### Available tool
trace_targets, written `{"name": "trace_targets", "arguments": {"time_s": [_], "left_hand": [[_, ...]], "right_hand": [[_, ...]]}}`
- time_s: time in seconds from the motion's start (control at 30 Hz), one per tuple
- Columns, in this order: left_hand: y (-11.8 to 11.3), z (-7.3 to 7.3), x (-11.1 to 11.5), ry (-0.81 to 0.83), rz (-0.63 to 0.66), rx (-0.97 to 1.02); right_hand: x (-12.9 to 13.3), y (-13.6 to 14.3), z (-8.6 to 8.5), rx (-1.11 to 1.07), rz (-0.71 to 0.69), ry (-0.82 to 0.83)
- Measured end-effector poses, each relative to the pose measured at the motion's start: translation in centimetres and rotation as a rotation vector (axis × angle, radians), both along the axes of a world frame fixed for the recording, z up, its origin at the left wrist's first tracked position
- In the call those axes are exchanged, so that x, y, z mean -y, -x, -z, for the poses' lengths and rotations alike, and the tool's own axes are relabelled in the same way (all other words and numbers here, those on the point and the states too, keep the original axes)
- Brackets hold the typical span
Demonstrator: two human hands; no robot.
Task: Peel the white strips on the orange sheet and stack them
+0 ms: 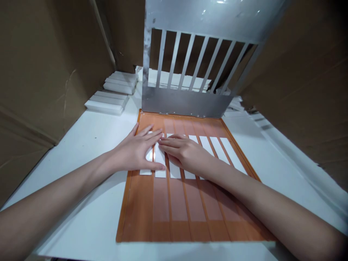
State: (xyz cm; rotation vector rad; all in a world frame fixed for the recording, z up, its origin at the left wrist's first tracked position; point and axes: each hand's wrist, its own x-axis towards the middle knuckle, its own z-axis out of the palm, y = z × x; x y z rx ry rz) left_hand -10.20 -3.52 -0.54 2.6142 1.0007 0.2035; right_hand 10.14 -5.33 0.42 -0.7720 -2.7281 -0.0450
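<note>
An orange slotted board (141, 203) lies on the table, with several white strips (160, 170) side by side in its grooves. My left hand (133, 150) rests over the leftmost strips, fingers spread and thumb apart, holding nothing. Right beside its fingertips, my right hand (187, 152) has its fingers drawn together, the tips at the upper part of the second strip from the left. Part of that strip and the ones under my right hand are covered. A metal frame with long slots (185, 103) stands raised at the board's far edge, apparently hinged there.
Two stacks of white strips, a nearer stack (106, 103) and a farther stack (121, 83), sit at the back left of the white table (100, 206). Cardboard walls (40, 65) enclose both sides and the back. More white pieces (235, 104) lie behind the frame at right.
</note>
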Motion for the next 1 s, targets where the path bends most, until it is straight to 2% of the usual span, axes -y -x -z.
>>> {"name": "trace_targets", "arguments": {"time_s": [1.0], "left_hand": [[-0.04,-0.22,0.07,0.025,0.008,-0.012]], "right_hand": [[-0.02,0.05,-0.01,-0.002,-0.011,-0.005]]}}
